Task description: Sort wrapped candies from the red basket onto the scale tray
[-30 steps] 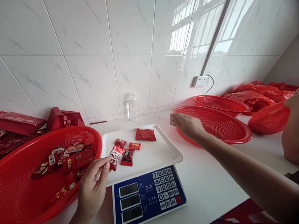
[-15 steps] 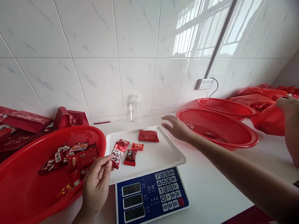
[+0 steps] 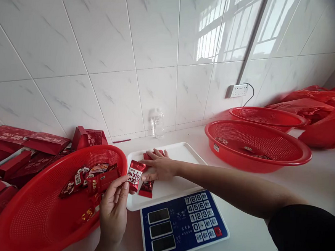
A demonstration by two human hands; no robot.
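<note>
Between the thumb and fingers of my left hand (image 3: pixel 113 209) is a small red and white snack packet (image 3: pixel 135 173), held up over the near left part of the white scale tray (image 3: pixel 192 158). My right hand (image 3: pixel 161 165) reaches across that tray with its fingers spread, over a flat red packet (image 3: pixel 146 156) that shows past the fingertips. Just below my right thumb lies a dark red snack packet (image 3: pixel 146 189). The other small packets on the tray are hidden behind my hands. The blue keypad panel of the scale (image 3: pixel 180 214) faces me.
Left stands a red perforated basket (image 3: pixel 33 192) with assorted snacks; red boxes (image 3: pixel 9 135) are heaped behind it. On the right are a large red basket (image 3: pixel 256 162) holding a few packets, another basket (image 3: pixel 268 114), red bags (image 3: pixel 322 128) and part of another person. A clear bottle (image 3: pixel 158 124) stands by the wall.
My right hand has moved left from beside the right basket to over the packets on the tray. My left hand still holds its packet. The view has shifted slightly.
</note>
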